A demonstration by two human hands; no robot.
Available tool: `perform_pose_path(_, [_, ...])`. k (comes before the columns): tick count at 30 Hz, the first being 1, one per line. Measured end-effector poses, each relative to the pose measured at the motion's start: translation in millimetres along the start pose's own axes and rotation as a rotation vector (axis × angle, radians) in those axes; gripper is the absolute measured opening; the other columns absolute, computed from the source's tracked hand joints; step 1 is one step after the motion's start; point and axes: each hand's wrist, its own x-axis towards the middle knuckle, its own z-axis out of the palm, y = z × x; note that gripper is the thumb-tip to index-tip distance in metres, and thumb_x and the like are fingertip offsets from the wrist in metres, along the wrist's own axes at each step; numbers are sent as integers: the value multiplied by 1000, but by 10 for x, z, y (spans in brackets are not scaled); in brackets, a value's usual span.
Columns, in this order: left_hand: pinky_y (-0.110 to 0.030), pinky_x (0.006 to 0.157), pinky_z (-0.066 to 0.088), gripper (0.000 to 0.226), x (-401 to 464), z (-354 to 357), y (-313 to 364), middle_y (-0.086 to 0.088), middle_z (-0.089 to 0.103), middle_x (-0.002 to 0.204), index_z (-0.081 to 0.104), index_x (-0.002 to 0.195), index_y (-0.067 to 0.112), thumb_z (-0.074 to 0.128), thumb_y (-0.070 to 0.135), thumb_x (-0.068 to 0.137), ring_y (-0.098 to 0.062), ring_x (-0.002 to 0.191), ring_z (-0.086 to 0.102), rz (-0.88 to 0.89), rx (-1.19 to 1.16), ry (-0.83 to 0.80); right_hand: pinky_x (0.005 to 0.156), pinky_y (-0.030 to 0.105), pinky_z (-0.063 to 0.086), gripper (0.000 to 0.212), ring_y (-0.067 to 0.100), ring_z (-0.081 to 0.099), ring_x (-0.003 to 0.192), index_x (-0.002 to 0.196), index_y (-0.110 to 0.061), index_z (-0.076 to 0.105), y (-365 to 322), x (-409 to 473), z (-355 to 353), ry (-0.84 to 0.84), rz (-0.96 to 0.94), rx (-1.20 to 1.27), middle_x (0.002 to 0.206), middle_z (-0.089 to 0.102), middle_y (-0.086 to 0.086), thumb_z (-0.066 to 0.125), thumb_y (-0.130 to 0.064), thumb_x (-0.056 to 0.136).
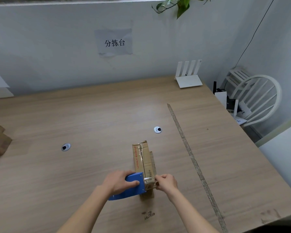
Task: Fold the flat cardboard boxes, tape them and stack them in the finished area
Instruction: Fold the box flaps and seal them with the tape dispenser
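A small box (pixel 144 158) stands near the front middle of the worktop (pixel 91 118), its near end being taped. The blue dispenser (pixel 133 185) is gripped by the left hand (pixel 119 182), fingers curled round it. The tape (pixel 149 179) is pinched at the box edge by the right hand (pixel 166 182). The tape should be kept taut, centred over the seam, and pressed flat before cutting.

tape dispenser (pixel 133 184) blue | cardboard box (pixel 144 158) brown (red print) | table (pixel 91 115) woodgrain
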Motion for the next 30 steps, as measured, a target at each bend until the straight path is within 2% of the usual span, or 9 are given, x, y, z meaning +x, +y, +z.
perform_pose_path(2, [-19,67,42,47,-1,13,-4,19,64,111,54,131,45,49,67,90,-5,92,59,1,-9,7,83,38,62,17,14,74,69,79,-21,76,10,14,3,23,9,-51,78,74,-1,74,-37,83])
perform_pose_path(3, [-19,68,42,46,-5,13,-7,19,64,111,54,131,46,49,67,90,-5,92,59,0,-19,9,88,39,60,24,16,75,78,93,-22,77,21,22,5,49,16,-87,88,76,-1,74,-44,82])
perform_pose_path(5, [-20,70,44,48,-7,23,-41,21,64,112,54,131,47,49,69,89,-3,92,59,-4,-44,-3,103,39,51,66,24,67,112,135,-24,61,60,36,-8,114,22,-207,127,68,3,74,-56,79])
perform_pose_path(6, [-21,72,46,49,-7,29,-61,21,64,112,54,131,47,49,70,88,-2,92,59,-5,-58,-9,107,38,46,76,25,60,124,146,-24,50,61,16,-25,142,3,-235,138,61,4,74,-57,81])
perform_pose_path(10, [-20,71,45,50,-16,67,-66,22,64,111,54,131,48,49,70,87,-2,91,60,-7,-88,2,90,35,54,54,11,61,100,129,-30,57,-15,-108,40,92,-192,-188,103,64,-12,67,-60,86])
perform_pose_path(15, [-22,72,48,55,4,154,-20,21,64,109,54,131,47,46,75,85,-3,89,60,-11,-90,12,91,32,50,56,17,58,119,138,-34,49,-8,-177,202,19,-211,-259,133,61,-5,69,-52,88])
perform_pose_path(20, [-27,72,47,44,-167,15,-316,16,66,107,60,119,44,44,72,90,-7,90,60,-108,7,35,94,33,47,54,22,57,122,138,-33,52,-32,-156,195,51,-203,-290,134,62,-2,70,-48,89])
perform_pose_path(25, [-32,77,49,52,-200,8,-348,14,68,111,59,124,44,40,76,88,-13,96,63,-121,116,26,92,33,46,53,22,58,121,136,-34,52,-39,-183,209,54,-220,-317,133,63,-3,68,-51,89])
perform_pose_path(30, [-34,71,46,58,-87,70,-254,6,70,104,61,118,36,36,77,86,-20,91,65,-133,287,45,91,32,47,53,20,58,120,135,-33,52,-9,-189,210,56,-240,-325,132,63,-5,69,-50,88])
